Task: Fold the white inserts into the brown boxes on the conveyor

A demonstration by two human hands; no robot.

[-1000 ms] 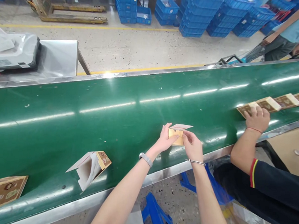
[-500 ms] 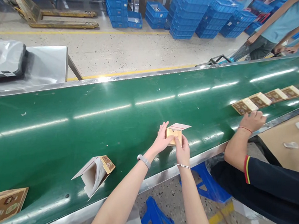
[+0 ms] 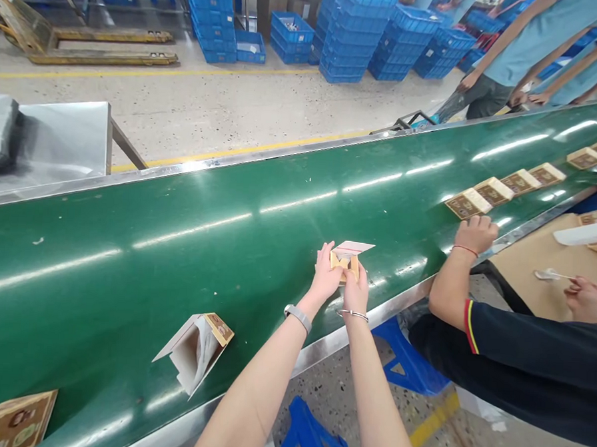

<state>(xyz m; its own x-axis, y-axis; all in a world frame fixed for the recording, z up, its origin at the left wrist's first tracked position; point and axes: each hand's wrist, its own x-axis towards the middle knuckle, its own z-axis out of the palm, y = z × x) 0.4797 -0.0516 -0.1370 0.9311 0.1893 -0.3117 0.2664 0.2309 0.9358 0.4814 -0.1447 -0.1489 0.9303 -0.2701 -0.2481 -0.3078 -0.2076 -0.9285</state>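
Note:
A small cardboard box (image 3: 353, 248) is held between my two hands above the green conveyor belt (image 3: 256, 268). Its white-lined top flap stands up on the far side, and tan inner flaps show at the near end. My left hand (image 3: 326, 277) grips the box's left side, thumb on the tan flaps. From the right, my right hand (image 3: 357, 286) holds it with the thumb pressed at the same end. To the left on the belt lies an open box (image 3: 202, 348) with a grey-white pouch inside. A brown printed box (image 3: 15, 419) is partly cut off at the lower left.
Several brown boxes (image 3: 493, 192) lie in a row on the belt at right, beside a co-worker's hand (image 3: 478, 234). A brown worktable (image 3: 521, 262) adjoins the belt there. Blue stools (image 3: 312, 438) stand below; a metal table (image 3: 67, 135) and blue crates (image 3: 353, 36) stand beyond the belt.
The thumbs have pressed the tan flaps inward, so a gap shows between them. The whole scene has shifted slightly with my head. More of the co-worker's other hand, holding a thin stick, shows at right.

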